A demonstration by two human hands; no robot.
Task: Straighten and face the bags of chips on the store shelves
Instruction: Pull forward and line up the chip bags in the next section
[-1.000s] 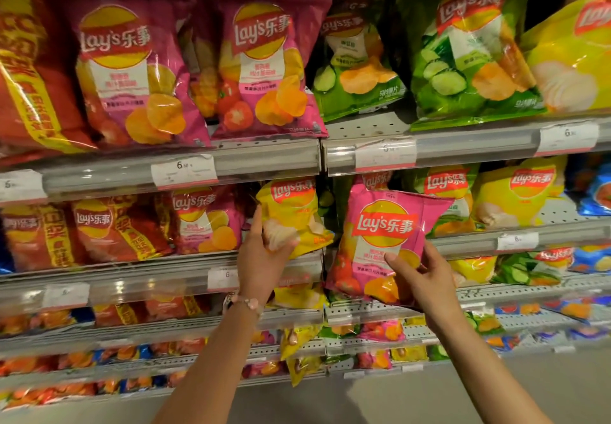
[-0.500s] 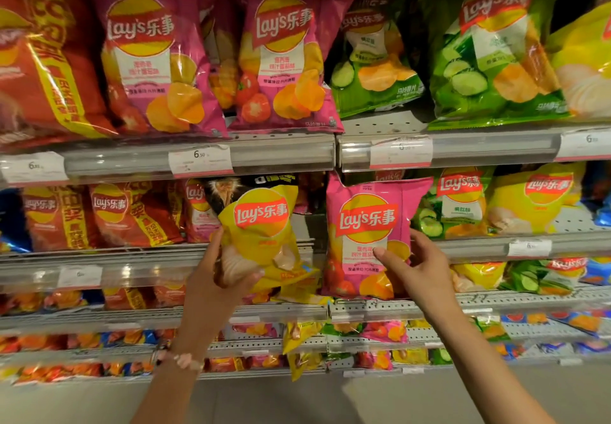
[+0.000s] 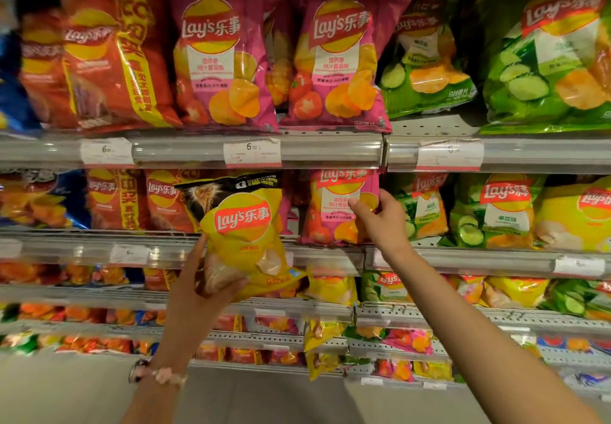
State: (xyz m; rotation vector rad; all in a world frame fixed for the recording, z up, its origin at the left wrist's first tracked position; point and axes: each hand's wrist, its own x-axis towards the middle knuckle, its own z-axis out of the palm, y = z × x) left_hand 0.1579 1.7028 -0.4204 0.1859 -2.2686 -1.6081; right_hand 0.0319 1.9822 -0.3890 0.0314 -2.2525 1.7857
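My left hand grips the lower left corner of a yellow chip bag with a black top, held in front of the second shelf's edge, off the shelf. A pink chip bag stands upright on the second shelf, logo facing out. My right hand holds its right edge, thumb on the front. Two bigger pink bags stand on the top shelf.
Red bags fill the left of the shelves, green cucumber bags and yellow bags the right. Price tags line the shelf rails. Lower shelves hold small mixed bags, some hanging over the edge.
My left hand pulled the yellow bag out from the shelf and down to the left. My right hand lifted the pink bag up and set it onto the second shelf.
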